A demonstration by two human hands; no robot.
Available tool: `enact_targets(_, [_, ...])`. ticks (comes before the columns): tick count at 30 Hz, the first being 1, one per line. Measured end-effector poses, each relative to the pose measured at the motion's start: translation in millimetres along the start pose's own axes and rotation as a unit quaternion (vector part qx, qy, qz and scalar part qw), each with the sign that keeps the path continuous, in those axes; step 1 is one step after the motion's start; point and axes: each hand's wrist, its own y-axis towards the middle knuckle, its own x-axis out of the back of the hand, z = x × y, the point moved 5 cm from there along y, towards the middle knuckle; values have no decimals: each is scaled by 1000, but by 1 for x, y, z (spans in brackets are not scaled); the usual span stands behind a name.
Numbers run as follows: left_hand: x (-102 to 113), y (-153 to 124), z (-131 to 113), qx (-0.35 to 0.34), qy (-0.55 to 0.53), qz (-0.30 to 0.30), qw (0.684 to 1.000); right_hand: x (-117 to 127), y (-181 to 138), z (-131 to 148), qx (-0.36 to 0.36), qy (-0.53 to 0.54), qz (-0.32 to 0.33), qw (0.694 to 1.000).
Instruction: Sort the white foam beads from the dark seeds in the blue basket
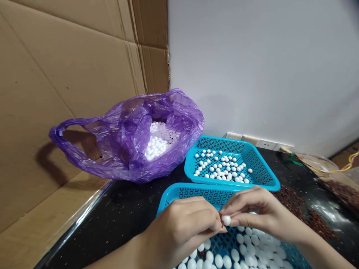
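Observation:
A small white ball [226,220] is pinched between the thumb and fingers of my right hand [256,210]. My left hand [186,222] is closed in a pinch right against the ball. A thin reddish-brown piece [223,225] shows at the left fingertips, partly hidden by them. Both hands are above the near blue plastic basket [171,189], which holds many white balls [219,261]. Behind it stands a second blue basket [267,178], with smaller-looking white balls [223,173] scattered over its bottom.
At the left a purple plastic bag [123,149] gapes open, with many white balls inside. Reddish-brown bits [319,224] lie on the black tabletop [126,213] at the right. Cardboard [70,56] walls the left side. Sockets [267,145] and a yellow wire [328,170] are at the back.

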Motion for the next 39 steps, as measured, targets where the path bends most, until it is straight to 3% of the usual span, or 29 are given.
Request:
enact_targets(18, [-5,-4,7,-16,-17,20,1000,-4,0,2,-2,-8,43,999])
enact_targets(25, [4,4,9,66,8,-27,997,1,1,1,0,-30,21,999])
enact_targets(29, [3,4,15,113,-24,-21,993,2,0,1,-1,10,12,1000])
enact_targets(34, [4,4,12,92,-46,-21,994,0,-4,-5,-32,128,13,991])
enact_targets(39, [5,8,8,63,-60,-17,996,-1,-4,-5,-33,135,16,990])
